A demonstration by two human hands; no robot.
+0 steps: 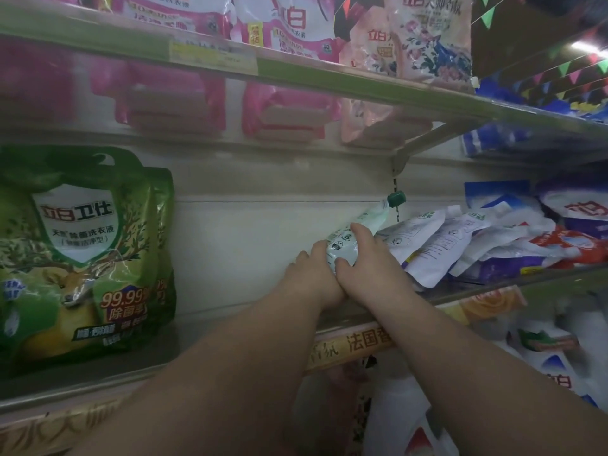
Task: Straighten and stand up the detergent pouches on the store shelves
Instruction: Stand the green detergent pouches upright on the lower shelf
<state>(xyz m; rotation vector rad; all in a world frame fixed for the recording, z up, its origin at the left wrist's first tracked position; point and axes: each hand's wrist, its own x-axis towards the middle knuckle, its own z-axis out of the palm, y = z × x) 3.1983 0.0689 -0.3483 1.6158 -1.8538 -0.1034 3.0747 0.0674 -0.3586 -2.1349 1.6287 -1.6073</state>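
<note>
Both forearms reach up to mid-shelf: left hand (pixel 311 274) and right hand (pixel 365 258) grasp one white pouch (pixel 353 236), green cap up, tilted right — not yet upright. Right of it, slumped pouches (pixel 437 241) await attention (count unclear). Far left, green pouches (pixel 75 255) already stand — most work remains.

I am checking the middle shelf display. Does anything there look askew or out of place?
Yes. Right of the hands, several white pouches lie slumped on each other instead of standing. Both hands, left and right, hold a green-capped pouch, which is tilted. The green bags at left stand upright.
</note>
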